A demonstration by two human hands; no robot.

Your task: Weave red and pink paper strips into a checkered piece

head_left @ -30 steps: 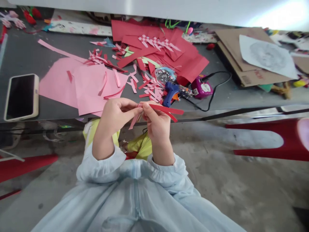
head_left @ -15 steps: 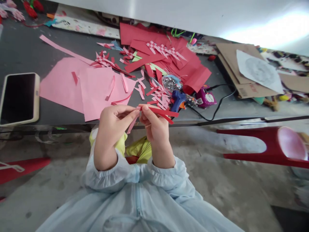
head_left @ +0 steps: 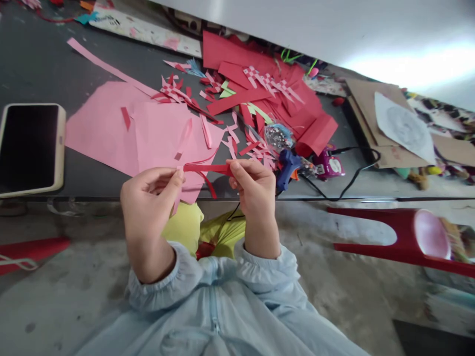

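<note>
My left hand (head_left: 148, 198) and my right hand (head_left: 254, 185) are raised at the near edge of the dark table (head_left: 37, 69). Between them stretches a red paper strip (head_left: 208, 168); each hand pinches one end of it. A second thin red strip (head_left: 210, 184) curls down from it. A pink strip hangs below my left fingers. Just behind the hands lie pink paper sheets (head_left: 122, 131) with loose cut strips on them.
A phone (head_left: 27, 148) lies at the left edge. Red paper sheets (head_left: 282, 99) and woven strip pieces pile up at the back. A blue glue gun (head_left: 287, 165), a purple device (head_left: 328, 165) with a black cable and cardboard (head_left: 371, 113) lie to the right. A red stool (head_left: 401, 235) stands on the floor.
My hands have moved apart, the left one to the left, and the red strip is now drawn out between them. The view has shifted a little to the right.
</note>
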